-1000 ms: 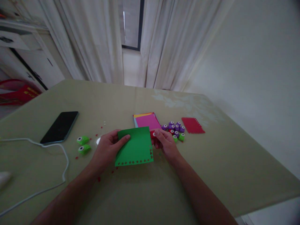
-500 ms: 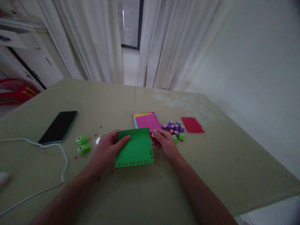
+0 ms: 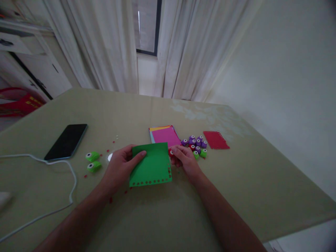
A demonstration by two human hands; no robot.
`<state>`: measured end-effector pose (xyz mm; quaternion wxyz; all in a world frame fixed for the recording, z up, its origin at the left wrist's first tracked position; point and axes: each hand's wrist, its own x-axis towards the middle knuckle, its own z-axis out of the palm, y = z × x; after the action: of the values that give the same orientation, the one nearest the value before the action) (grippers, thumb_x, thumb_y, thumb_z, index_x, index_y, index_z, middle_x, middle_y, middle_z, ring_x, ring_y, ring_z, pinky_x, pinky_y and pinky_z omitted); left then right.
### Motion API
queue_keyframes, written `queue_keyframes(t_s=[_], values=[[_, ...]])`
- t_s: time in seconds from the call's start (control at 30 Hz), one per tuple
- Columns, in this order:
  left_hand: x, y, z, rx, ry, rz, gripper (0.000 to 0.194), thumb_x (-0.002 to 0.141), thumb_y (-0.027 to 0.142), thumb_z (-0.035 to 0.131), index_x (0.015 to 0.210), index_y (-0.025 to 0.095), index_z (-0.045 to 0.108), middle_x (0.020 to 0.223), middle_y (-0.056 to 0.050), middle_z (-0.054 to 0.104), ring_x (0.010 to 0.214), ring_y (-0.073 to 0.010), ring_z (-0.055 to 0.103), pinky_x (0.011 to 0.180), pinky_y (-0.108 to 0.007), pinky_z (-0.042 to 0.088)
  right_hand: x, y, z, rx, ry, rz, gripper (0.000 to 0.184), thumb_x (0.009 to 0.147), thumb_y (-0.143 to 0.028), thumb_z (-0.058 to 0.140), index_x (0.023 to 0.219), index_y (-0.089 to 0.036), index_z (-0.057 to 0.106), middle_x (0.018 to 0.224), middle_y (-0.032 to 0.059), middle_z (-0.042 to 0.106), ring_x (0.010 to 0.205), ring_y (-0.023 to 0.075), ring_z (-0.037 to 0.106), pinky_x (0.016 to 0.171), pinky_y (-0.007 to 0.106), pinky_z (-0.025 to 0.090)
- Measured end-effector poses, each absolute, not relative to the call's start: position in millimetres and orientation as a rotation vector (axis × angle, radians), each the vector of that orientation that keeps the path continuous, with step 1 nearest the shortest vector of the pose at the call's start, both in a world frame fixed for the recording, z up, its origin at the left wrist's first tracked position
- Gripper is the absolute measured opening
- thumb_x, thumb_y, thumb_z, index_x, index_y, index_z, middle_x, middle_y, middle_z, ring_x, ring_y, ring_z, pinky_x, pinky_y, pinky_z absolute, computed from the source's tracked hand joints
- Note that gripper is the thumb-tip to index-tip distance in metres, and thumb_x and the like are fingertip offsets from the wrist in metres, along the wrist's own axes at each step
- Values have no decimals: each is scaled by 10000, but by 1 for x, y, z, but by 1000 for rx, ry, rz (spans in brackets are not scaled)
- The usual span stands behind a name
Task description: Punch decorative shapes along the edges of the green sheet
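From the head camera I look down on a pale green table (image 3: 162, 217) with both of my forearms reaching in from the bottom edge. My left hand (image 3: 119, 167) is closed on the green paper sheet (image 3: 151, 163), thumb lying across the top left corner and the other fingers tucked under the left edge, so the sheet sits lifted slightly off the table near the middle of the view. A row of small punched holes runs along the sheet's near edge and partway up its right edge. My right hand (image 3: 185, 159) is curled at the sheet's right edge around a small red punch (image 3: 171, 152), of which I see only a red bit with a white dot between fingers and paper; the fingers are closed on it, though I cannot tell how much of the paper sits inside it. Just behind the green sheet lies a stack of coloured papers (image 3: 165, 134), pink on top. Right of my right hand sits a cluster of small punches (image 3: 196, 144), mostly purple with a couple of green ones, and beyond that a red paper piece (image 3: 215, 140) lies flat. To the left, two green punches (image 3: 92, 161) rest near a black phone (image 3: 67, 141), with a white cable (image 3: 63, 168) looping past them. Tiny red paper bits (image 3: 110, 200) are scattered near my left wrist. White curtains (image 3: 110, 45) hang behind the table.
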<state>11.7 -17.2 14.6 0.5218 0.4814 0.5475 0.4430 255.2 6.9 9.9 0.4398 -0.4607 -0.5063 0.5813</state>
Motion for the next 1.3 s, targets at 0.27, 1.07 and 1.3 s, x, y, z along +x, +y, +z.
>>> queue_keyframes(t_s=[0.27, 1.07, 1.3], values=[[13, -19, 15, 1133, 1307, 1060, 375, 809, 533, 816, 971, 204, 737, 892, -61, 813, 710, -217, 737, 558, -276, 558, 257, 9, 6, -1088, -1143, 1550, 446, 814, -603, 767, 766, -164, 703, 565, -16, 582, 473, 84, 441, 433, 210, 278], [12, -17, 15, 1175, 1319, 1057, 374, 822, 539, 792, 975, 203, 729, 889, -61, 812, 730, -227, 741, 563, -281, 555, 255, 8, 7, -1065, -1079, 1601, 445, 809, -598, 783, 844, -156, 738, 599, 5, 650, 464, 83, 482, 417, 186, 314], [11, -17, 12, 1186, 1317, 1069, 382, 823, 552, 793, 969, 204, 732, 878, -57, 805, 740, -229, 738, 589, -290, 563, 257, 8, 8, -1058, -1095, 1597, 441, 812, -601, 786, 823, -164, 727, 600, 2, 646, 475, 86, 482, 421, 191, 310]])
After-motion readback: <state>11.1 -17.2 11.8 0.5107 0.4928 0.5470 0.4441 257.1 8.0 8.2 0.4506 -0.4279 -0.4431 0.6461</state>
